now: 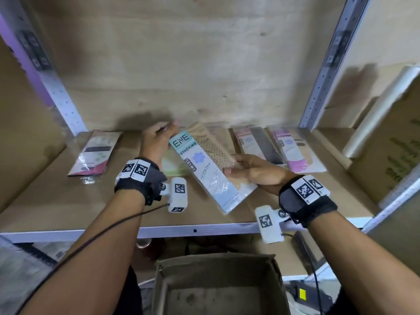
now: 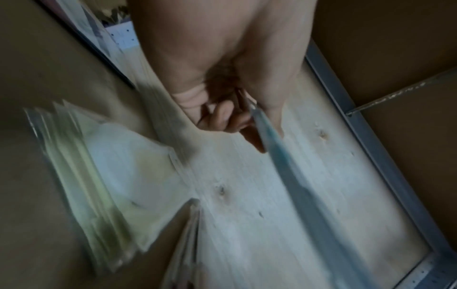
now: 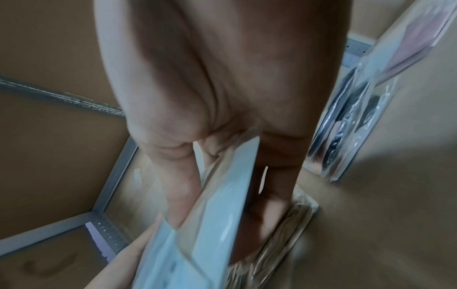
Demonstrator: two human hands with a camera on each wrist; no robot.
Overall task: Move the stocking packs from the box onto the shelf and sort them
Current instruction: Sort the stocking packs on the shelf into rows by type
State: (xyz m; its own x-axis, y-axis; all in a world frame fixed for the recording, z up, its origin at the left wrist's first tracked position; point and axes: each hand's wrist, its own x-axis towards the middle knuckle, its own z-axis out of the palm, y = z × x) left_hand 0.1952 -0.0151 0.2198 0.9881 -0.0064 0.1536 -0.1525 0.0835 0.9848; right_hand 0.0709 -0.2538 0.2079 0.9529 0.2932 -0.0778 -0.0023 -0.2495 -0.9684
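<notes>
A teal-and-white stocking pack (image 1: pixel 204 171) is held slanted just above the shelf board (image 1: pixel 56 201). My left hand (image 1: pixel 166 129) pinches its far top corner; in the left wrist view the pack's edge (image 2: pixel 272 140) runs between thumb and curled fingers (image 2: pixel 222 115). My right hand (image 1: pixel 231 164) grips its right edge over the dotted beige window, thumb on top. Under it lie a green pack (image 1: pixel 173 167) and beige packs (image 3: pixel 291 221). The cardboard box (image 1: pixel 218 280) stands open below the shelf, and no packs show inside it.
A pink-and-black pack (image 1: pixel 93 153) lies at the shelf's left. A pink-and-black pack (image 1: pixel 259 144) and a purple pack (image 1: pixel 293 153) lie at the right. Metal uprights (image 1: pixel 322 71) flank the bay. A large carton (image 1: pixel 395 155) and a white roll (image 1: pixel 377 114) stand at the right.
</notes>
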